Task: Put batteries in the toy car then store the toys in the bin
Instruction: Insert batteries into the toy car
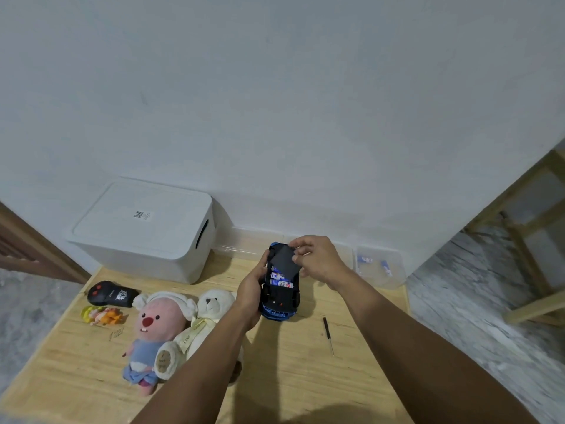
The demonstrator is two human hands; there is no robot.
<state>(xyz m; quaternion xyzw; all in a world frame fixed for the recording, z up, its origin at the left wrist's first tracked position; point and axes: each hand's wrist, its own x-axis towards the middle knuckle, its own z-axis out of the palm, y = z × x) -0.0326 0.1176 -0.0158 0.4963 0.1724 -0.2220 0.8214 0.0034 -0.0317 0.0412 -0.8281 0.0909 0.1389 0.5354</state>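
Note:
A blue toy car (pixel 279 301) is held upside down above the wooden table (pixel 290 377). My left hand (pixel 252 289) grips its left side. Blue and white batteries (pixel 279 278) lie in its open compartment. My right hand (pixel 318 260) pinches the black battery cover (pixel 282 260) over the far end of the compartment. The white lidded bin (pixel 143 231) stands closed at the back left against the wall.
A pink plush beaver (pixel 149 335) and a white teddy bear (pixel 208 316) lie at the front left. A black remote (pixel 111 294) and a small yellow-orange figure (pixel 102 315) lie further left. A screwdriver (pixel 328 335) lies right of the car. A clear box (pixel 380 266) sits at the back right.

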